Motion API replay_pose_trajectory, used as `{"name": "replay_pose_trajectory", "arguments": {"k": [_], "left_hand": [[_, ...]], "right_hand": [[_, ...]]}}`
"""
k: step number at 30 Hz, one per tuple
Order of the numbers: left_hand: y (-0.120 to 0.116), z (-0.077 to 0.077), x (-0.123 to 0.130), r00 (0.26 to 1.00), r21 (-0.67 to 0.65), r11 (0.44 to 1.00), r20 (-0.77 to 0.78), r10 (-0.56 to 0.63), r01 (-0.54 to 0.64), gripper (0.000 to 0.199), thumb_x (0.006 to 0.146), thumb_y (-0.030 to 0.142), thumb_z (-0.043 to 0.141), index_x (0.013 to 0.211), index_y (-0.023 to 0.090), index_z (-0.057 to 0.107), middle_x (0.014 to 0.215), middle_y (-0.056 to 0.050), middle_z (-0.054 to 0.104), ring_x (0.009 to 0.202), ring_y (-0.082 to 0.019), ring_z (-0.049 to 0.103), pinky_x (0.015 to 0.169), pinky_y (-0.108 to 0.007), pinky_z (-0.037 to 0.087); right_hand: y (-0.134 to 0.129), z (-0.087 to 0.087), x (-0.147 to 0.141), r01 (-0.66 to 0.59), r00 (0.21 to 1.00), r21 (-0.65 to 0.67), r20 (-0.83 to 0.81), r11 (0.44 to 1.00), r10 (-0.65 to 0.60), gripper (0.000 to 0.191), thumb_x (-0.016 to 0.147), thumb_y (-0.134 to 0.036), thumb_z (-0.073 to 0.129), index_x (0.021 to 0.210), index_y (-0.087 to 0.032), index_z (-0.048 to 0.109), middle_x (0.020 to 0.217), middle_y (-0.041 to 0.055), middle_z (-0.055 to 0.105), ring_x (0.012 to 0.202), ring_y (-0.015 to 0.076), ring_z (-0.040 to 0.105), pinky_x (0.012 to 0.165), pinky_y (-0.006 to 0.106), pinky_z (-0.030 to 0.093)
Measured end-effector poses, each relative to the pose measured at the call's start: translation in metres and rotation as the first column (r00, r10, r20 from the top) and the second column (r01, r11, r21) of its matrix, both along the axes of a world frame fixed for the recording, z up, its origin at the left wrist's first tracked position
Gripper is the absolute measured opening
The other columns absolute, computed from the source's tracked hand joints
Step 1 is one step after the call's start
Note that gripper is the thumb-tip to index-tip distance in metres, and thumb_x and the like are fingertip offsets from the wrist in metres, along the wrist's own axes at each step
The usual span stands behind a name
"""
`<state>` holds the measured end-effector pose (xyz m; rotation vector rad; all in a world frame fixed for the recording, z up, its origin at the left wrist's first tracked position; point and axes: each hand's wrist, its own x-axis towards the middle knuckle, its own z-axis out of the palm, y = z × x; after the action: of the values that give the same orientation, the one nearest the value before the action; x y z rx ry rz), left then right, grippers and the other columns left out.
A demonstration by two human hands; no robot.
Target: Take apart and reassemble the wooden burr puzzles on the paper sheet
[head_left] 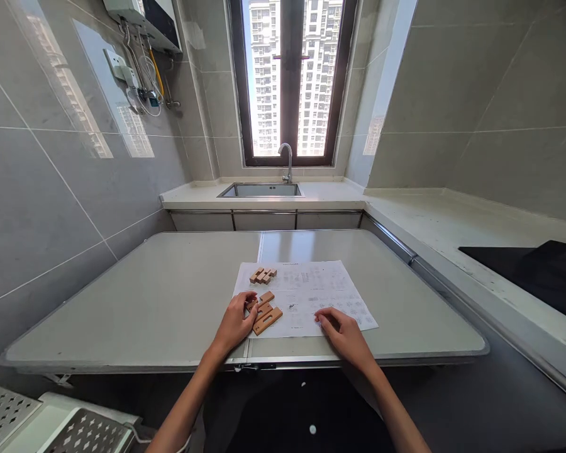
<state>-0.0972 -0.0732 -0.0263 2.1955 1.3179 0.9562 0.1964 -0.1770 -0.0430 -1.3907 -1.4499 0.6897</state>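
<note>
My left hand [236,321] is at the left edge of a printed paper sheet [311,296], its fingers curled around the left ends of some wooden puzzle pieces. One slotted wooden piece [267,321] lies nearest to me, with a notched piece [264,311] and a small plain piece [266,296] behind it. What exactly the left fingertips grip is partly hidden. Farther back on the sheet sits a cluster of short notched wooden pieces [263,275]. Over the sheet's right front part rests my right hand [343,333], loosely bent, thumb and forefinger slightly apart, with nothing visible in it.
The pale folding table [146,296] has a centre seam and a metal edge. Beyond it are a counter with a sink [260,190] and faucet [288,162]. A black cooktop [532,270] sits on the right counter. A white perforated appliance [85,428] stands at lower left.
</note>
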Motion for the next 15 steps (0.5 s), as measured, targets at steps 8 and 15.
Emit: {"name": "replay_pose_trajectory", "arguments": {"k": [8,15], "left_hand": [[-0.0007,0.0002,0.0015,0.988,0.103,0.987,-0.08,0.129,-0.12,0.031,0.103,0.037,0.046,0.116,0.018,0.066,0.108,-0.013,0.073,0.097,-0.028,0.069,0.091,-0.046,0.054],[0.0003,0.0007,0.0044,0.942,0.177,0.964,-0.237,0.239,-0.2,0.035,0.101,0.05,0.05,0.09,0.021,0.066,0.098,-0.011,0.072,0.097,-0.032,0.065,0.089,-0.047,0.048]], "right_hand": [[-0.0002,0.0001,0.0009,0.006,1.0,0.017,0.005,1.0,-0.006,0.038,0.098,-0.052,0.055,0.101,-0.021,0.076,0.1,0.0092,0.079,0.093,0.0275,0.072,0.083,0.038,0.054],[0.0001,0.0006,0.0009,0.004,1.0,0.002,0.027,1.0,-0.004,0.039,0.098,-0.053,0.053,0.1,-0.021,0.075,0.1,0.0091,0.079,0.091,0.0275,0.072,0.082,0.038,0.054]]}}
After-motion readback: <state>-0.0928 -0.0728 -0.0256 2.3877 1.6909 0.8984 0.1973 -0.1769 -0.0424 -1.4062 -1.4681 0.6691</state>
